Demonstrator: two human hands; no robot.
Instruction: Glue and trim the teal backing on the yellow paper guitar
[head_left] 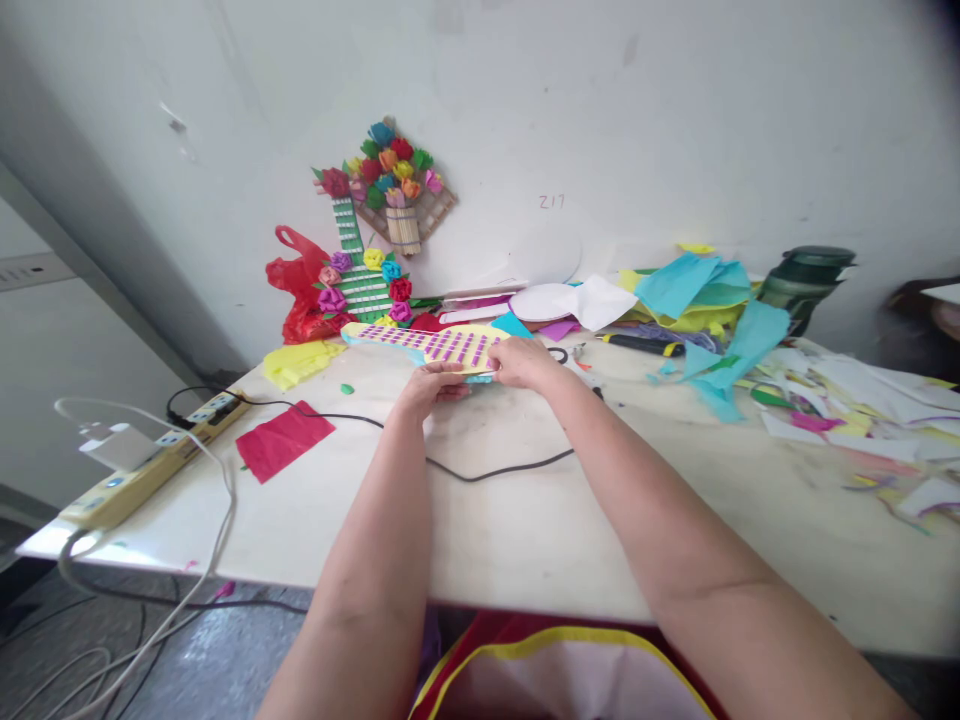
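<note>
A paper guitar (457, 345), yellow on top with purple strips and a light blue edge, is held just above the table, its neck pointing left. My left hand (437, 388) supports the near edge of its body, thumb on top and fingers below. At the body's right end my right hand (519, 362) grips the edge with curled fingers. Behind it, a finished-looking green guitar (365, 285) with white strips and paper flowers leans on the wall. Beside that stands a bamboo-stick basket of paper flowers (403, 228).
A power strip (161, 460) with a white charger (120, 447) lies at the left edge. A black cable (495, 472) crosses the white table (540, 550). Red paper (285, 440), a box cutter (643, 345), blue crepe paper (694, 285), scraps (862, 400) and a dark bottle (804, 285) lie around.
</note>
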